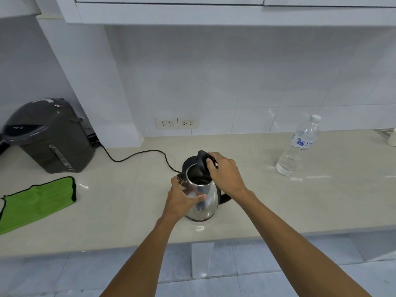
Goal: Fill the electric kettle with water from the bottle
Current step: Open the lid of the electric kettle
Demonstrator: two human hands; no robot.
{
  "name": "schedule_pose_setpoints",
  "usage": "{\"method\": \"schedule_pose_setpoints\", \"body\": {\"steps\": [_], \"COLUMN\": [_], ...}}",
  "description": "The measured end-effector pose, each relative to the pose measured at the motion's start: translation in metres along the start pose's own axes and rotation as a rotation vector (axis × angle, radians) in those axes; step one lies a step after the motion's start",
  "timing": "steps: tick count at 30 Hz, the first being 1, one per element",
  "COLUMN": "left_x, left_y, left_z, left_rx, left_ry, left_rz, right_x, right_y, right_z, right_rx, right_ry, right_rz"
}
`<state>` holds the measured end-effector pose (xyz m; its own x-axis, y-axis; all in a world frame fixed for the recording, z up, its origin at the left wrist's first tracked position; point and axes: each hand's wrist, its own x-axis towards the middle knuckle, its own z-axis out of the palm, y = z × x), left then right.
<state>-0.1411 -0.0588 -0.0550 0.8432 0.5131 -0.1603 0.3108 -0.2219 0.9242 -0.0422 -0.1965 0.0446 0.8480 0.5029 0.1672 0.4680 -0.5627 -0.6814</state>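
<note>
A stainless steel electric kettle (206,202) stands near the front edge of the beige counter (300,206). Its black lid (202,162) is raised upright, and the dark inside shows. My left hand (182,199) wraps the kettle's body from the left, just under the spout. My right hand (225,173) grips the raised lid from the right. The black kettle base (188,162) lies just behind the kettle, with its cord running left. A clear water bottle (299,146) with a white cap on stands upright at the right, untouched.
A dark grey hot-water dispenser (49,136) stands at the back left. A green cloth (36,200) lies at the left front. Two wall sockets (177,123) sit low on the tiled wall. White cabinets hang overhead. A white object (392,137) shows at the right edge.
</note>
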Motion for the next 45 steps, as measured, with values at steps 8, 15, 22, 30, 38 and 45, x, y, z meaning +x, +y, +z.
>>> {"method": "schedule_pose_setpoints", "body": {"steps": [8,15,22,30,38,45], "left_x": [-0.001,-0.001,-0.003,-0.003,-0.006,-0.008], "left_y": [-0.002,-0.001,0.001,0.001,0.003,0.004], "left_z": [0.0,0.0,-0.001,0.0,0.0,0.002], "left_rx": [0.007,0.008,0.018,0.012,-0.001,0.001], "left_ry": [0.022,0.022,0.016,0.023,0.044,0.053], "left_rz": [0.009,0.005,-0.022,-0.03,-0.02,-0.028], "right_x": [-0.005,-0.01,-0.017,-0.027,-0.031,-0.033], "right_y": [0.015,0.026,0.044,0.058,0.07,0.073], "right_z": [-0.017,-0.023,-0.021,-0.021,-0.015,-0.01], "right_rx": [0.184,0.355,0.755,1.042,1.258,1.383], "right_ry": [0.042,0.109,0.153,0.202,0.2,0.211], "right_rz": [0.061,0.161,0.303,0.411,0.482,0.499]}}
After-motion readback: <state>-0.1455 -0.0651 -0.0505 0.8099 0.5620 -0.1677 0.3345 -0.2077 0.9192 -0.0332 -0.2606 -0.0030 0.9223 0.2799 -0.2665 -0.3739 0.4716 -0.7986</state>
